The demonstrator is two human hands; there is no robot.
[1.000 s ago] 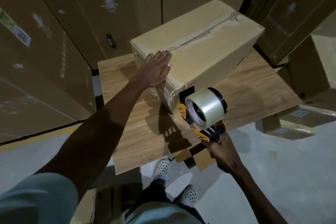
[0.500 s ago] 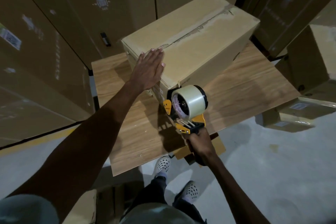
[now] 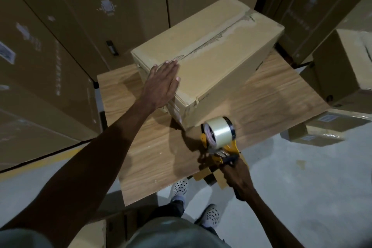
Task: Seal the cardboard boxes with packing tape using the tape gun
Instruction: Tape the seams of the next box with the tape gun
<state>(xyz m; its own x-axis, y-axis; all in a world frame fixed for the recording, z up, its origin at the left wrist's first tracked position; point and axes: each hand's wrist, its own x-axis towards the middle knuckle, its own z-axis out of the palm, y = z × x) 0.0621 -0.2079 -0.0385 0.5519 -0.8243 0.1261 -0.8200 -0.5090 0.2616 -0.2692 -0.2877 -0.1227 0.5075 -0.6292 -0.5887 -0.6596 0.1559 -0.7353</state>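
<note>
Tall stacked cartons point(image 3: 60, 46) are standing behind a wooden table point(image 3: 271, 102), and the cardboard box point(image 3: 211, 54) is lying toward the table's far edge, its top seam running lengthwise. The left hand point(image 3: 162, 84) is pressing flat, fingers straight, on the box's near top corner. The right hand point(image 3: 238, 177) is gripping the handle of the yellow tape gun point(image 3: 219, 137), holding it over the table's near right edge, just beside the box's near corner.

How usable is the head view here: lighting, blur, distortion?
Head view: dim, warm light; the flat left hand on the tan cardboard box is fairly sharp; the yellow tape gun with its clear tape roll, gripped by the right hand, is slightly motion-blurred and casts a dark shadow on the wooden table; wide-angle bending curves the stacked-carton edges.
</note>
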